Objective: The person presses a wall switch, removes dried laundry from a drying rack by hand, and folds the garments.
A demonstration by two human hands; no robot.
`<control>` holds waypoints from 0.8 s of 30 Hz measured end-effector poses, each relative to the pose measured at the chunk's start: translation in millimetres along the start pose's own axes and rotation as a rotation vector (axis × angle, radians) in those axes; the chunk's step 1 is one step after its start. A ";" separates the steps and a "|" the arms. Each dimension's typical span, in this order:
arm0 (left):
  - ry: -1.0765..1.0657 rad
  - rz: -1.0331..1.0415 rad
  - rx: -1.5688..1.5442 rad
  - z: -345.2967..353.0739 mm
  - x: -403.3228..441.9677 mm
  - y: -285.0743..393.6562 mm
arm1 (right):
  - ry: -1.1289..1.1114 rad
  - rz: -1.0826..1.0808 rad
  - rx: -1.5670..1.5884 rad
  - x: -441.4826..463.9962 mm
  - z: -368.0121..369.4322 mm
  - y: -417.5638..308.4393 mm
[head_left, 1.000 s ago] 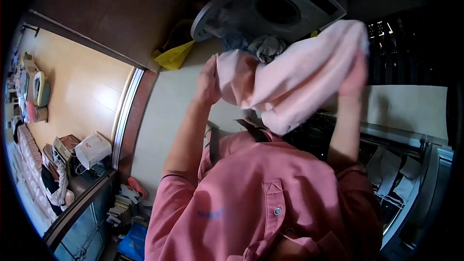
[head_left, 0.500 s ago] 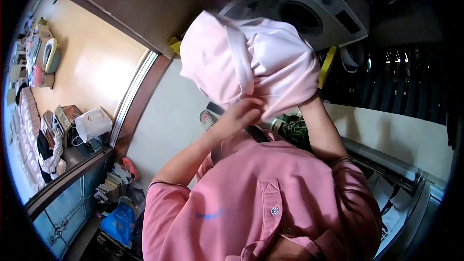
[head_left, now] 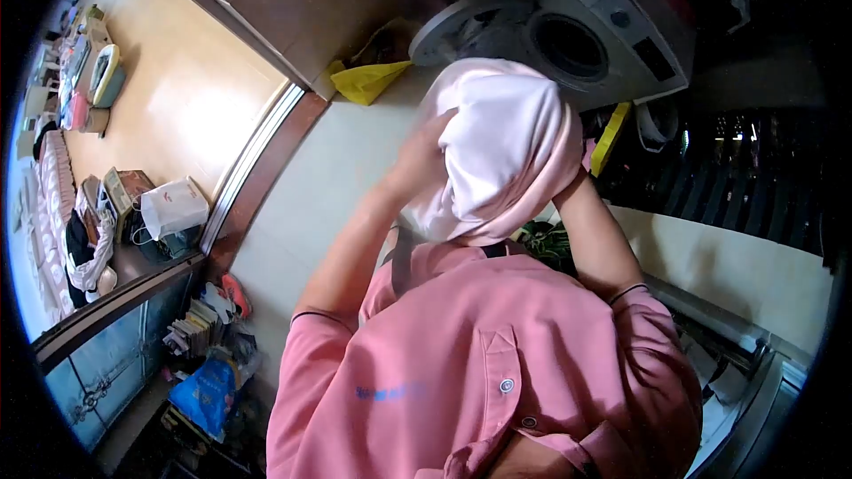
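A pale pink cloth [head_left: 501, 137], gathered into a rounded, folded bundle, is held up in front of my chest. My left hand [head_left: 426, 160] grips its left side, the fingertips partly lost in the folds. On the opposite side, my right hand [head_left: 571, 188] holds the bundle from beneath; cloth covers most of its fingers. What kind of article the cloth is cannot be made out.
Beyond the bundle stands a front-loading washing machine [head_left: 612, 27] with its round door [head_left: 461, 27] swung open. A yellow object [head_left: 368, 82] lies by the wall. At left are a sliding-door track [head_left: 253, 173], stacked books [head_left: 193, 330] and a blue bag [head_left: 206, 395].
My left hand has moved up from the cloth's lower edge to its left side. The spread cloth is now drawn into a more compact bundle. My right hand stays on it.
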State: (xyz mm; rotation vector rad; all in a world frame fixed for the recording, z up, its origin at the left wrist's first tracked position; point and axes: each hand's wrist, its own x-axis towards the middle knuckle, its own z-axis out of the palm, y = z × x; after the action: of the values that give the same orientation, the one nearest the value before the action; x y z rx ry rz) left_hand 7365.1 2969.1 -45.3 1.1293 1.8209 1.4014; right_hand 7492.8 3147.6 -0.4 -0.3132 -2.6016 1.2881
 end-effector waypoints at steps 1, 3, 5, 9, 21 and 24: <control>0.030 -0.025 -0.159 3.8 3.9 -5.7 | -0.048 -0.036 -0.224 -5.2 -4.2 14.3; 0.188 -0.216 -0.509 8.4 13.0 -16.1 | -0.172 -0.044 -0.290 -9.7 -18.3 20.4; 0.334 -0.376 -0.745 4.4 16.7 -38.0 | -0.308 0.043 0.027 -15.5 -37.5 21.2; 0.276 -0.337 -0.266 3.7 10.8 -22.4 | -0.256 0.741 0.499 -72.4 -14.7 110.0; 0.253 -0.115 -0.204 13.1 31.9 36.1 | -0.042 0.324 0.008 -23.2 56.7 54.3; 0.233 -0.058 -0.164 -38.3 47.3 43.1 | -0.015 0.224 0.162 -16.8 35.7 70.3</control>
State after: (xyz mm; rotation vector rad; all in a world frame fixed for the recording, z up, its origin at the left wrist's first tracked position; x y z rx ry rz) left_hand 7322.4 2996.5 9.4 0.8536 1.8386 1.6717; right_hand 7504.9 3157.6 -79.4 -0.5806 -2.5103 1.5678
